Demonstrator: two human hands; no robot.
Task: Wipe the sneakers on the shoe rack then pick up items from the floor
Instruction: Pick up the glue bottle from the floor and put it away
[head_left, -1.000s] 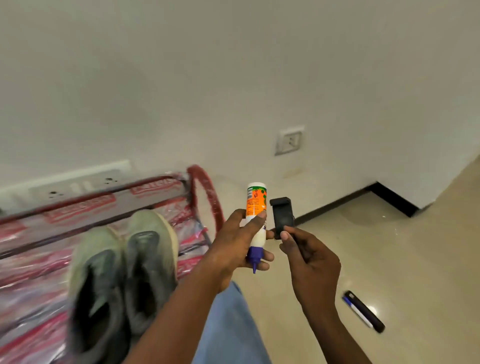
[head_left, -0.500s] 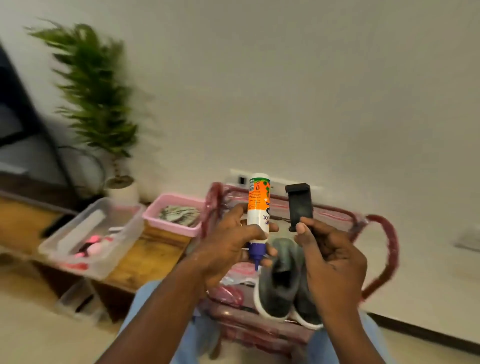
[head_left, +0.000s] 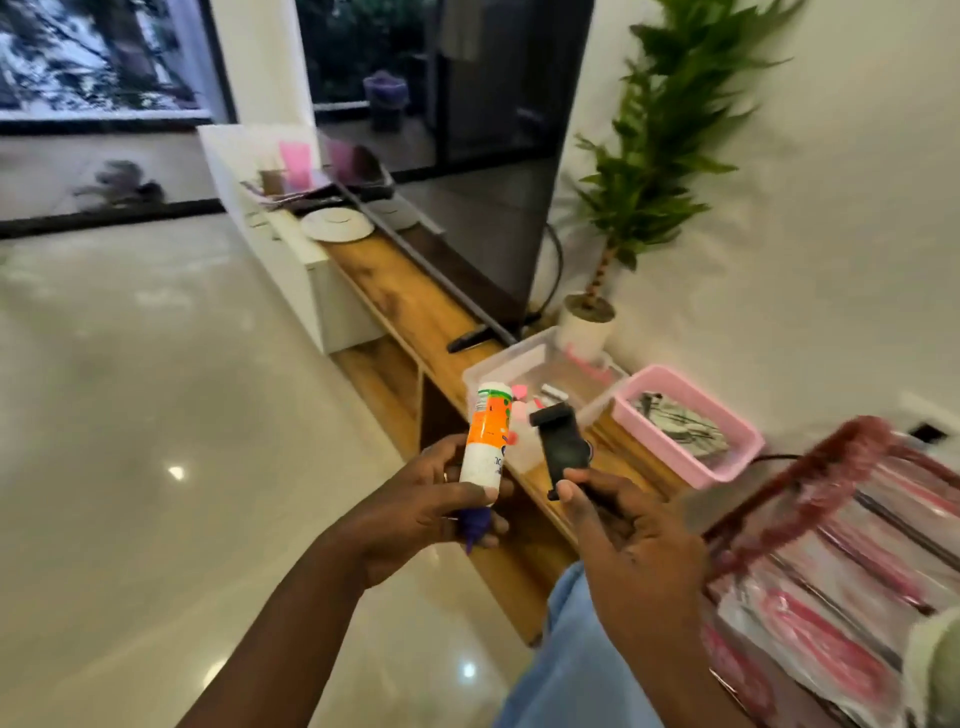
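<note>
- Could knock the shoe rack (head_left: 810, 480), just beside the right forearm, and jolt the sneaker (head_left: 935, 670) lying on it.
- May overshoot the wooden bench (head_left: 415, 312) ahead, with its clear tub (head_left: 501, 364) and pink basket (head_left: 691, 462).
- Curling the left hand (head_left: 415, 514) round the glue bottle (head_left: 485, 441), purple cap downward: might drip if squeezed.
- Pinching the black clip (head_left: 558, 447) by its lower end in the right hand (head_left: 634, 545): could slip out.

A: What can we read here?
B: Very little. On the white plastic bottle with the orange label (head_left: 485, 441), we make out only blurred dark-blue characters on its white lower part, possibly "10", cut off by the curve. The fine print at its upper end is too small for us.
</note>
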